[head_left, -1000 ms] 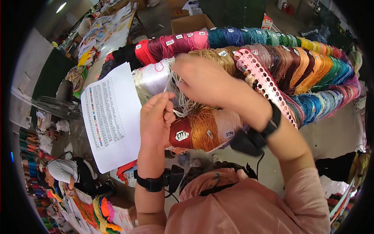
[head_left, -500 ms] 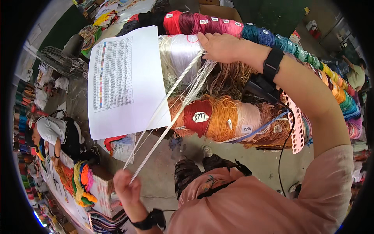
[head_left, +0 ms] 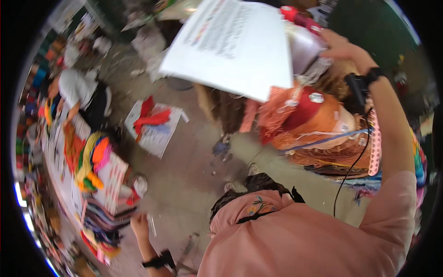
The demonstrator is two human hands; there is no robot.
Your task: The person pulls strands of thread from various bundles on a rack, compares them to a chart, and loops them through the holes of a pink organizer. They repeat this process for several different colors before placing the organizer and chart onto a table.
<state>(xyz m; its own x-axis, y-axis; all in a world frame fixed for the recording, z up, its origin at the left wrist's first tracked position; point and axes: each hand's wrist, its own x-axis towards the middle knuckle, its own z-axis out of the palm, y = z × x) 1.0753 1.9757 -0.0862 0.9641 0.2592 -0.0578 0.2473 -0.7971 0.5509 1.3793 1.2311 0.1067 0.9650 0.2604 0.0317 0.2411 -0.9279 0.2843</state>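
My left hand (head_left: 140, 225) is low on the left, its fingers closed round thin white threads (head_left: 152, 225) whose short ends poke out beside it. At the upper right my right hand (head_left: 342, 46) lies against a shiny white hank of thread (head_left: 302, 48). Its fingers are bent over a loose bunch of pale strands (head_left: 317, 69), though motion smears the fingertips. A large white printed sheet (head_left: 258, 55) covers part of the hanks. Below it, red thread (head_left: 302, 108) and orange thread (head_left: 323, 122) hang in a row with small white tags.
A pink strip with holes (head_left: 374, 143) and a black cable (head_left: 349, 174) hang near my right arm. On the floor lies a paper with red thread (head_left: 152, 117). To the left, a person in a white top (head_left: 78, 90) bends over a table with coloured hanks (head_left: 94, 161).
The view has turned, so the hanks sit further right. White threads no longer stretch between my hands. My left hand has dropped slightly lower, with short white ends showing.
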